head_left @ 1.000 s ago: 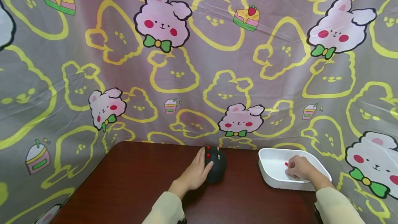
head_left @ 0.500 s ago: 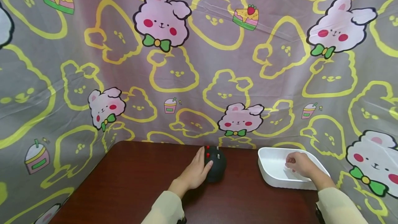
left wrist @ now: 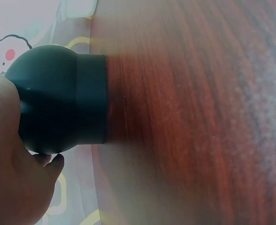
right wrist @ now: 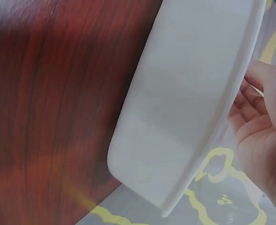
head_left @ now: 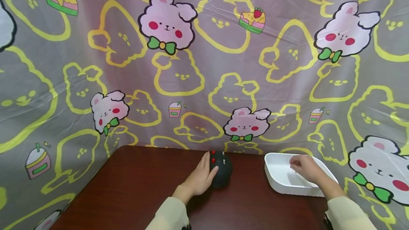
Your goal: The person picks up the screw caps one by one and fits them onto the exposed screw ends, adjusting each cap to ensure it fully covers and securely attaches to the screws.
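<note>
Left grip (head_left: 199, 178) holds one round black piece (head_left: 223, 174) bearing two red knobs (head_left: 213, 160).

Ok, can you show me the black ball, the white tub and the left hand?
Black ball (head_left: 223, 174): head view, on its rounded front.
White tub (right wrist: 178, 96): right wrist view, on its outer side wall.
Left hand (head_left: 198, 179): head view, on the back of it.

Black ball (head_left: 224, 174), white tray (head_left: 282, 175)
</note>
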Motion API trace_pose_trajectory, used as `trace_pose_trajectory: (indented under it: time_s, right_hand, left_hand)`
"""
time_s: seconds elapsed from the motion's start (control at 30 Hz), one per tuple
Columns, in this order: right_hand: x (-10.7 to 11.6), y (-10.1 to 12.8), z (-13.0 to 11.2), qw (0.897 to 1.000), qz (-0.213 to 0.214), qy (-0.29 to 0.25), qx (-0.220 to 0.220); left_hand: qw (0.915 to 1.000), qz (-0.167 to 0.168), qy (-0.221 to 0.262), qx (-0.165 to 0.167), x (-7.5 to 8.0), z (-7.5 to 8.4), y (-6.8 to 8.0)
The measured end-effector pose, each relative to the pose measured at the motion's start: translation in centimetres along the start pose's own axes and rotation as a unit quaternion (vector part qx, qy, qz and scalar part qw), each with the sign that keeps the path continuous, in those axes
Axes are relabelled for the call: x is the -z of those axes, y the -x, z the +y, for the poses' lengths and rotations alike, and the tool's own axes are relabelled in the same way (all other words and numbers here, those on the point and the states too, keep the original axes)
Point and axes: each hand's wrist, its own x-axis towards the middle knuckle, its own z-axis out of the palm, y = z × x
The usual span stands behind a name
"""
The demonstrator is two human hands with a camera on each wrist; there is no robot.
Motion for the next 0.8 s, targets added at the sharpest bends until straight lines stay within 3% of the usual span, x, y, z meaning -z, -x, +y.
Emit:
trace_pose_trajectory:
  time_s: [0.8]
  right_hand:
    - [1.4, -1.8, -4.5, 0.997, 0.059, -0.012, 0.046]
  left_hand:
    - [0.9999, -0.002, -0.008, 0.009, -0.4, -0.4, -0.3]
